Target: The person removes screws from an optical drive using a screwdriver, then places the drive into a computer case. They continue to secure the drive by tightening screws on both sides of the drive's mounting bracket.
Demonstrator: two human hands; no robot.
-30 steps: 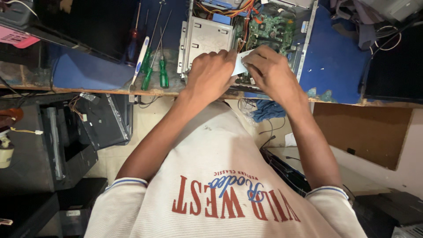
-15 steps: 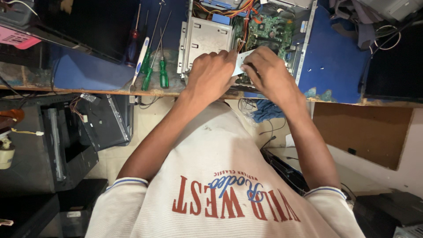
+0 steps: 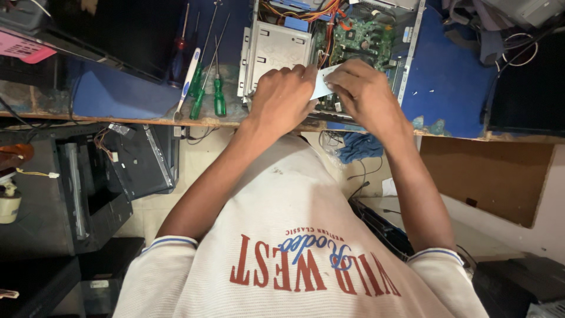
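An open computer case (image 3: 276,50) lies on the blue-topped workbench, showing a metal drive cage and a green circuit board (image 3: 365,35). Both my hands meet over its near edge and pinch one small white flat piece (image 3: 322,82). My left hand (image 3: 282,97) holds the piece's left side. My right hand (image 3: 365,94) grips its right side with fingers curled. What the piece is I cannot tell; most of it is hidden by my fingers.
Several screwdrivers with green handles (image 3: 219,100), a red-handled one (image 3: 182,41) and a white-and-blue tool (image 3: 188,76) lie left of the case. Orange wires run in the case. A dark monitor (image 3: 524,88) stands right. Dismantled black cases (image 3: 112,171) sit on the floor below.
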